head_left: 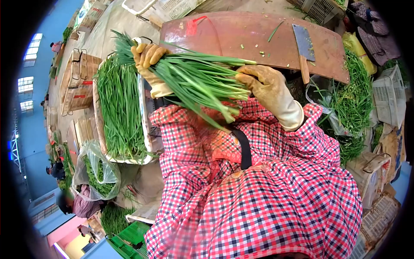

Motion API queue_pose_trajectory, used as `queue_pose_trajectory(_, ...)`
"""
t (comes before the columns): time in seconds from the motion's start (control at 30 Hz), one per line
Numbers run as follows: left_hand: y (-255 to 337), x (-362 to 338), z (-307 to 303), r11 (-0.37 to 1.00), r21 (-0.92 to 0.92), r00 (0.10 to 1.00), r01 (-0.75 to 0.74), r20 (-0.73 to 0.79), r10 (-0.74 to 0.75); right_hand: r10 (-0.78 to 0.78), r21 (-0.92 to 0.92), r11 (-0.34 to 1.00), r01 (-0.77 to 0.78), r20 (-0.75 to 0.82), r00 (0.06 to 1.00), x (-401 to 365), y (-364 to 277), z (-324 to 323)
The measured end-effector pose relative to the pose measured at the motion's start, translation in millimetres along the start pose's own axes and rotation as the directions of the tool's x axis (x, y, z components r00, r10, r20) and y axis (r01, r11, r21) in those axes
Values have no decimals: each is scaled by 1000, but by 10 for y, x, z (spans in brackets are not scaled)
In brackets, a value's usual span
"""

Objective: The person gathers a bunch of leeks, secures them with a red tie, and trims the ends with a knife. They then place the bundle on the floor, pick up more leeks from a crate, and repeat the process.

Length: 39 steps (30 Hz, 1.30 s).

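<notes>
A thick bunch of garlic chives [194,73] lies across in front of me, leaf tips to the left and pale stalk ends to the right. My left hand [148,58], in a yellowed work glove, is wrapped round the leafy part. At the pale ends, my right hand [263,82], gloved the same way, has its fingers bent and pinched on the stalks; the fingertips are partly hidden. A cleaver [304,47] with a wooden handle rests flat on the reddish-brown board [241,30] beyond my hands. Small cut bits are scattered on that board.
On the left stands a white crate [148,142] full of green chives [120,108]. A clear plastic bag [97,170] of greens sits below it. Loose trimmings [353,99] are heaped at the right, beside a white plastic basket [389,93]. Other people are around the edges.
</notes>
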<state>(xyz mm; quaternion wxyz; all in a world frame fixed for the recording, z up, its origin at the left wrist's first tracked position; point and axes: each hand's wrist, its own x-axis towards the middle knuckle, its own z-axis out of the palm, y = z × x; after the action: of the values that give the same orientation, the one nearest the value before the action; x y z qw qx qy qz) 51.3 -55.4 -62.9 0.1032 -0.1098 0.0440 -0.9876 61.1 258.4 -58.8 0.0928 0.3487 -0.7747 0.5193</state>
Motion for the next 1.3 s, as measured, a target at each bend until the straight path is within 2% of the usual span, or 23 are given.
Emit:
queue_pose_trajectory(0.07,2,-4,-74,1000,16,997,-5,83,4,40,-30,999,-41,-30,999,-130,34,-64)
queue_pose_trajectory(0.13,53,19,-144,1000,18,982,-2,190,-2,148,78,986,-148,7,989,-301,68,-251)
queue_pose_trajectory(0.17,97,32,-166,1000,18,970,7,243,-11,238,56,970,-238,2,971,-383,84,-355)
queue_pose_trajectory(0.2,173,62,-184,1000,17,954,18,300,-22,328,35,944,-328,-4,945,-457,84,-426)
queue_pose_trajectory(0.23,234,76,-206,1000,11,937,27,347,-29,509,125,853,-507,16,861,-532,111,-445)
queue_pose_trajectory(0.27,274,91,-207,999,10,919,44,391,-44,607,118,780,-615,99,788,-537,69,-482)
queue_pose_trajectory(0.37,342,132,-221,997,21,882,70,467,-72,500,507,592,-626,378,779,-505,70,-296)
queue_pose_trajectory(0.4,357,129,-218,997,22,873,75,482,-76,479,543,536,-647,435,762,-436,-40,-232)
queue_pose_trajectory(0.47,381,133,-206,997,17,858,78,508,-76,477,655,413,-633,436,763,-392,-150,34)
queue_pose_trajectory(0.53,373,125,-214,997,14,851,79,520,-75,568,538,346,-768,531,628,-297,-222,217)
queue_pose_trajectory(0.57,370,122,-217,997,12,846,82,527,-76,630,582,287,-761,484,607,-301,-291,239)
queue_pose_trajectory(0.6,363,122,-217,997,10,845,83,530,-75,524,565,390,-727,512,680,-249,-395,384)
queue_pose_trajectory(0.63,351,115,-221,996,7,843,85,533,-76,535,598,445,-666,419,733,-272,-440,459)
queue_pose_trajectory(0.7,357,115,-218,996,1,838,85,541,-72,535,633,491,-598,323,781,-309,-453,510)
queue_pose_trajectory(0.73,359,115,-221,996,-2,838,86,541,-71,533,644,481,-594,323,782,-320,-441,507)
queue_pose_trajectory(0.8,361,118,-248,996,-8,837,92,542,-73,574,696,358,-622,361,735,-346,-432,515)
queue_pose_trajectory(0.87,357,133,-260,995,-13,838,94,540,-72,630,754,125,-645,442,639,-341,-420,540)
queue_pose_trajectory(0.9,358,140,-262,995,-18,839,99,539,-73,624,769,188,-611,387,679,-341,-388,529)
queue_pose_trajectory(1.0,336,145,-284,994,-25,845,103,529,-74,653,816,181,-549,317,687,-365,-381,522)
queue_pose_trajectory(1.03,323,152,-295,994,-27,849,102,523,-73,672,811,248,-530,251,697,-390,-372,528)
queue_pose_trajectory(1.13,266,160,-339,994,-37,866,101,496,-70,628,657,562,-502,57,776,-435,-360,464)
queue_pose_trajectory(1.17,237,162,-338,995,-34,874,91,482,-64,590,728,547,-412,14,807,-474,-335,464)
queue_pose_trajectory(1.3,107,130,-402,999,51,935,-11,355,-8,436,405,848,-341,-168,884,-525,-257,319)
